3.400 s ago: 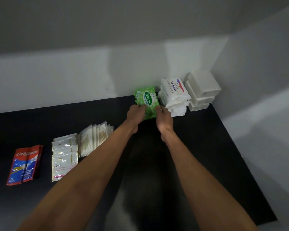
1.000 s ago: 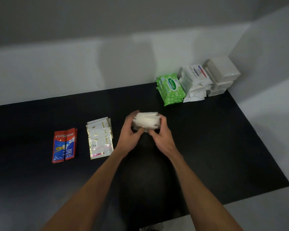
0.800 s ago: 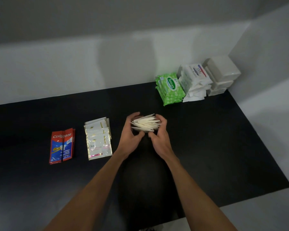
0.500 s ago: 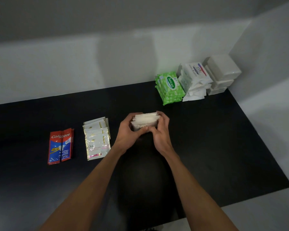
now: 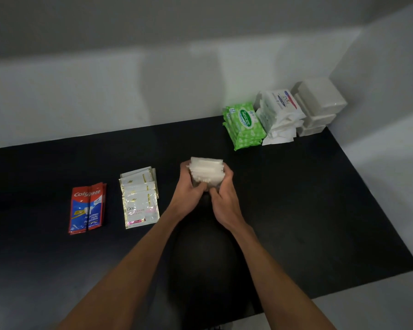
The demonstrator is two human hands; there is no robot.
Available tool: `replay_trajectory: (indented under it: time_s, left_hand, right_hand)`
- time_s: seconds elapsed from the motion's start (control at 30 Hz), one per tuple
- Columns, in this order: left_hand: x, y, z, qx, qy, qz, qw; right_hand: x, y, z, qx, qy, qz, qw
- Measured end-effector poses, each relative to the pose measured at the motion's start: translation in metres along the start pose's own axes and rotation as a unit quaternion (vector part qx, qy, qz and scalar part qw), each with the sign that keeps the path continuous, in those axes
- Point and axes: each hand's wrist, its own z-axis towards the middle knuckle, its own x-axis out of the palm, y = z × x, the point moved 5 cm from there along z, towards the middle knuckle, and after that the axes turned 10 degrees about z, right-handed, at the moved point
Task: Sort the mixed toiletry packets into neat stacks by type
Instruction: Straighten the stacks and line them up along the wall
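Note:
Both hands hold one bundle of thin white cotton-swab packets (image 5: 207, 171) upright over the middle of the black table (image 5: 320, 210). My left hand (image 5: 188, 191) grips its left side and my right hand (image 5: 224, 196) grips its right side, thumbs meeting below it. To the left lies a fanned stack of cream Dove sachets (image 5: 140, 197). Further left lie red and blue Colgate sachets (image 5: 87, 208). At the back right stand green Sanicare wipe packs (image 5: 243, 125), white Dove packs (image 5: 280, 114) and white boxes (image 5: 320, 106).
A white wall runs along the back of the table and another closes the right side at the corner. The table's front edge crosses at the lower right, with pale floor beyond it.
Earlier both hands were on the green wipe packs at the back. They then picked up the swab packets beside the Dove sachets, and over the last second have been squaring the bundle between them.

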Motion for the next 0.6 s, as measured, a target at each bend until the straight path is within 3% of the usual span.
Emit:
replay_trajectory:
  time_s: [0.17, 0.6]
  left_hand:
    - [0.005, 0.001, -0.004, 0.025, 0.019, 0.030, 0.999]
    - [0.007, -0.008, -0.012, 0.027, -0.009, -0.029, 0.999]
  right_hand:
    - [0.005, 0.001, 0.000, 0.004, 0.007, 0.019, 1.000]
    - [0.001, 0.005, -0.002, 0.000, 0.001, 0.027, 1.000]
